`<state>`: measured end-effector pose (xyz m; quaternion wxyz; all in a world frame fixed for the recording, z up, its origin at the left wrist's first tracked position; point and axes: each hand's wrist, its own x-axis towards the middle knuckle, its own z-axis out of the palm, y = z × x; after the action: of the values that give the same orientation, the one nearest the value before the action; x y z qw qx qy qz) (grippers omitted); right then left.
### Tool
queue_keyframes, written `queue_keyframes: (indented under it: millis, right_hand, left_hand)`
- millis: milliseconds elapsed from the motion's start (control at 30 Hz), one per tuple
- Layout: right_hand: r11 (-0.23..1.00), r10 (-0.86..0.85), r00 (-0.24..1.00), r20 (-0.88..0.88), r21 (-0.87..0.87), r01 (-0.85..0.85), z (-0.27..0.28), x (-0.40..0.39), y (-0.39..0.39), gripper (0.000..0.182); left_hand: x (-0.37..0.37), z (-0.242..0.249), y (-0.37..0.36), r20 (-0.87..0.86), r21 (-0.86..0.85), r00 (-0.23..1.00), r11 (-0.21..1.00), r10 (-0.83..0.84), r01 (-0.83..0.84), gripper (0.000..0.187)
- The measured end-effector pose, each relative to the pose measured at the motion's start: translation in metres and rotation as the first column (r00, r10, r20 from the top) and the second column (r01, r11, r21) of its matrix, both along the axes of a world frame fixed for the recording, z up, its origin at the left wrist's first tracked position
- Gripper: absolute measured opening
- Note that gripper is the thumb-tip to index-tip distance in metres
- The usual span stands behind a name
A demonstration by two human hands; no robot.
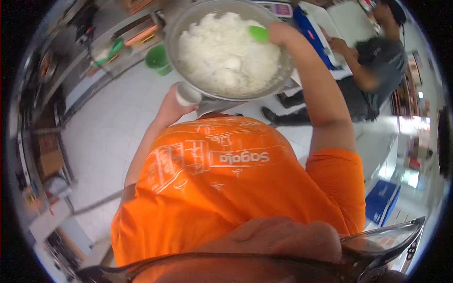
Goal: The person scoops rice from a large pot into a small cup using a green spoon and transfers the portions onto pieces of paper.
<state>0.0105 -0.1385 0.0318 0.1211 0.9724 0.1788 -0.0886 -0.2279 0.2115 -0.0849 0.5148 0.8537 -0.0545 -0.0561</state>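
Observation:
A large round metal bowl [222,96] heaped with white cooked rice [222,52] stands in front of me. My right hand [282,35] is closed round the handle of a green rice paddle [258,33]. The paddle's blade lies against the rice at the bowl's right side, and the handle is hidden in my fingers. My left hand [171,106] grips a small white cup [188,95] just outside the bowl's near left rim. I cannot make out what, if anything, is inside the cup.
A green bucket [158,60] stands on the floor to the left of the bowl. At right, a co-worker in dark clothes [383,61] has their hands at an open blue-and-white cooler [315,29]. A purple-edged device [278,9] sits behind the bowl.

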Motion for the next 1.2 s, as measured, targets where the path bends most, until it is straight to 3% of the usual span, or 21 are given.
queue_keyframes:
  millis: [33, 100, 167, 267, 367, 567, 667, 767, 867, 967, 1100, 1200]
  right_hand:
    - [0.976, -0.107, 0.986, -0.131, -0.204, 0.079, -0.011, 0.019, -0.016, 0.033]
    - [0.973, -0.199, 0.979, 0.048, -0.108, 0.203, -0.055, 0.048, -0.058, 0.032]
    - [0.962, -0.273, 0.948, 0.163, 0.016, 0.274, -0.065, 0.038, -0.054, 0.031]
    - [0.986, -0.164, 0.971, 0.174, 0.008, 0.165, -0.119, 0.035, -0.044, 0.031]
    - [0.949, -0.316, 0.949, 0.024, 0.005, 0.316, -0.120, 0.017, -0.003, 0.030]
    - [0.980, -0.094, 0.987, -0.132, -0.189, 0.068, -0.060, -0.061, 0.054, 0.029]
    - [0.985, 0.173, 0.984, -0.035, -0.014, -0.174, -0.099, -0.028, 0.035, 0.030]
    - [0.965, 0.263, 0.955, -0.134, 0.040, -0.260, -0.118, -0.022, 0.027, 0.031]
    - [0.936, 0.350, 0.877, -0.329, 0.071, -0.346, -0.091, -0.044, 0.038, 0.029]
    - [0.947, 0.314, 0.805, -0.503, 0.108, -0.301, -0.103, -0.074, 0.041, 0.027]
    - [0.935, 0.347, 0.729, -0.590, 0.275, -0.222, -0.087, -0.073, 0.041, 0.024]
    - [0.878, 0.461, 0.702, -0.542, 0.390, -0.276, -0.093, -0.080, 0.037, 0.023]
  left_hand:
    - [0.002, 0.002, 0.000, 0.007, -0.005, 1.000, 1.000, 0.003, -0.003, 0.084]
    - [0.003, 0.007, -0.003, 0.005, -0.024, 1.000, 1.000, 0.014, -0.014, 0.083]
    - [0.007, 0.007, -0.007, -0.026, -0.056, 0.999, 0.998, 0.035, -0.037, 0.082]
    - [0.004, 0.000, -0.011, -0.033, -0.113, 0.998, 0.992, 0.058, -0.061, 0.084]
    - [0.005, -0.002, -0.015, -0.013, -0.113, 0.994, 0.987, 0.112, -0.113, 0.085]
    - [0.000, -0.003, -0.009, -0.060, -0.121, 0.992, 0.985, 0.114, -0.121, 0.086]
    - [-0.001, -0.003, -0.010, -0.065, -0.129, 0.991, 0.984, 0.113, -0.120, 0.085]
    - [-0.003, -0.003, -0.012, -0.064, -0.146, 0.989, 0.979, 0.137, -0.145, 0.084]
    - [-0.004, -0.005, -0.017, -0.056, -0.134, 0.983, 0.975, 0.173, -0.179, 0.083]
    - [-0.006, -0.005, -0.019, -0.040, -0.115, 0.980, 0.973, 0.195, -0.198, 0.082]
    - [-0.008, 0.000, -0.021, -0.057, -0.118, 0.975, 0.968, 0.215, -0.220, 0.082]
    - [-0.007, -0.004, -0.022, -0.041, -0.123, 0.975, 0.967, 0.218, -0.221, 0.082]
